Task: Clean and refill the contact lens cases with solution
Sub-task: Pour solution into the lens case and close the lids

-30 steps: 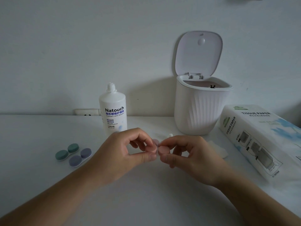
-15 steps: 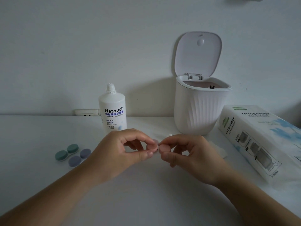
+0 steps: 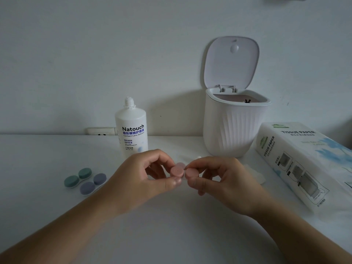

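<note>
A white table (image 3: 47,216) meets a pale wall (image 3: 76,54). Both hands, left (image 3: 141,178) and right (image 3: 224,180), pinch the pink lens case (image 3: 182,171), its long axis running left to right.

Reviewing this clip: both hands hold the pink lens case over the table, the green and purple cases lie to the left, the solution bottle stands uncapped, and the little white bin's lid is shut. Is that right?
One thing is off: the white bin is not shut. In the head view its lid stands flipped up. The rest holds: left hand and right hand hold the pink case, the green case and purple case lie left, and the bottle is uncapped.
</note>
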`<action>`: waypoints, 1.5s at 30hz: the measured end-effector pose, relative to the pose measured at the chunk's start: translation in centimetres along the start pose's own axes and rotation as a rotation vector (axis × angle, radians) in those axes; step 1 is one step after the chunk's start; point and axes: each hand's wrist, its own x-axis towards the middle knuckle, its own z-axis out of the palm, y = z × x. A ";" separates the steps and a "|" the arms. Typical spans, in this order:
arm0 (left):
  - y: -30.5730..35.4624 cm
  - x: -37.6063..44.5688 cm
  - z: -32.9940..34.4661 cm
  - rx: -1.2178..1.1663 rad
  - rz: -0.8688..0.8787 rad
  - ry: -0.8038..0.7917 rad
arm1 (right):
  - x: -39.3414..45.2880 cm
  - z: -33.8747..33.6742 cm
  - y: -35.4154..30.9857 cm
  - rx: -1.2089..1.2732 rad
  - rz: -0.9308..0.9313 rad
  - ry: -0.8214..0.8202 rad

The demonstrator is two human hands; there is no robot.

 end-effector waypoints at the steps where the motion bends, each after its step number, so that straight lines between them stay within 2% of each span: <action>1: 0.0 0.0 -0.1 -0.006 0.009 -0.018 | 0.0 0.0 0.0 -0.005 0.002 -0.003; 8: -0.1 -0.4 0.3 -0.045 -0.023 -0.134 | -0.1 0.0 0.0 -0.006 -0.007 -0.006; 14: -0.1 0.1 0.1 -0.013 -0.013 0.010 | 0.0 0.0 0.0 0.003 0.005 -0.001; 18: -0.2 -0.2 0.1 -0.003 0.025 -0.071 | 0.0 0.0 0.0 0.009 0.009 -0.013; 22: -0.3 -0.5 0.3 0.004 -0.034 -0.119 | -0.1 -0.1 -0.1 0.004 0.007 -0.018; 27: 0.1 -0.1 0.2 0.034 -0.004 0.012 | 0.0 -0.1 0.0 0.008 0.011 -0.023; 34: -0.2 -0.5 0.4 0.015 -0.035 -0.148 | -0.1 0.0 0.0 0.031 -0.005 -0.023; 39: 0.0 0.0 0.2 0.055 -0.019 0.027 | 0.0 0.1 0.1 0.023 0.007 -0.023; 45: 0.4 -0.4 0.0 0.052 -0.005 -0.036 | -0.1 0.0 0.0 0.028 0.003 -0.019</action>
